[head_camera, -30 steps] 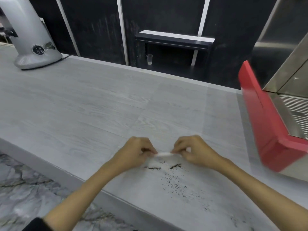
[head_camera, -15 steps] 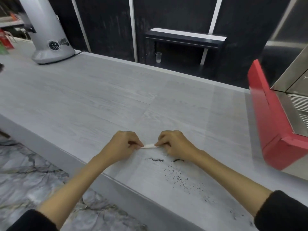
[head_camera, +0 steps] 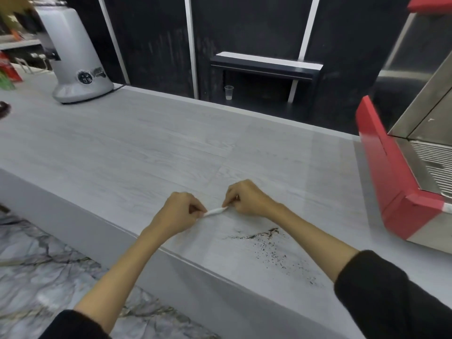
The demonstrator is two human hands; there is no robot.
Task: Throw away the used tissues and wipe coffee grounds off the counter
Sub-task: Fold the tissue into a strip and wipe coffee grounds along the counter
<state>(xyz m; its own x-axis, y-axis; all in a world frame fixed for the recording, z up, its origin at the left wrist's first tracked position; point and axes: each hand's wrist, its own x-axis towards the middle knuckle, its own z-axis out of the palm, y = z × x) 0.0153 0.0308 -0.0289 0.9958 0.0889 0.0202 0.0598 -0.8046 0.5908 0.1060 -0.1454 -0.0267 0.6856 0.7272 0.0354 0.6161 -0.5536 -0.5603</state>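
A thin white rolled tissue (head_camera: 216, 212) stretches between my two hands just above the grey wood-grain counter (head_camera: 137, 152). My left hand (head_camera: 179, 212) pinches its left end and my right hand (head_camera: 247, 199) pinches its right end, fingers curled on both. Dark coffee grounds (head_camera: 266, 245) lie scattered on the counter just right of and nearer than the hands, with a denser streak (head_camera: 259, 234) at their far edge.
A silver coffee grinder (head_camera: 75, 57) stands at the counter's far left. A red and steel espresso machine (head_camera: 396, 177) fills the right side. A small plastic cup (head_camera: 229, 92) sits on a dark ledge behind the counter. Marble floor (head_camera: 36, 265) lies below the counter's near edge.
Both hands have lifted the tissue off the grounds and moved it left and farther away. The streak of gathered grounds now lies clear of the hands.
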